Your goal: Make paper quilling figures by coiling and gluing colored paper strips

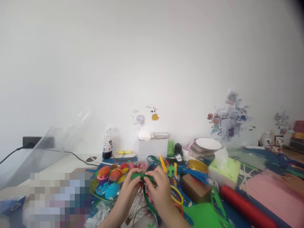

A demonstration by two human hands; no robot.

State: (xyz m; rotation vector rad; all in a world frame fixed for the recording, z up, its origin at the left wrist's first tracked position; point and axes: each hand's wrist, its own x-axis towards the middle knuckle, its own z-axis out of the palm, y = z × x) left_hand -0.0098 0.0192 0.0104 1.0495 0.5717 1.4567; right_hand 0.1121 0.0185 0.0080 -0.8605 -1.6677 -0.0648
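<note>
Both hands meet over the middle of the cluttered table. My left hand pinches one side of a shiny green glittery strip, thumb in front and fingers behind. On the other side my right hand grips the same strip, its thumb close to the left one. A narrow green band hangs down between the hands; whether it belongs to the strip I cannot tell. Left of my hands sit orange and blue paper-like craft pieces. A clear round rim lies below them.
A dark-filled bottle, a white box and a yellow glue stick stand near the wall. To the right are a brown box, a tissue pack, a red roll and green sheets.
</note>
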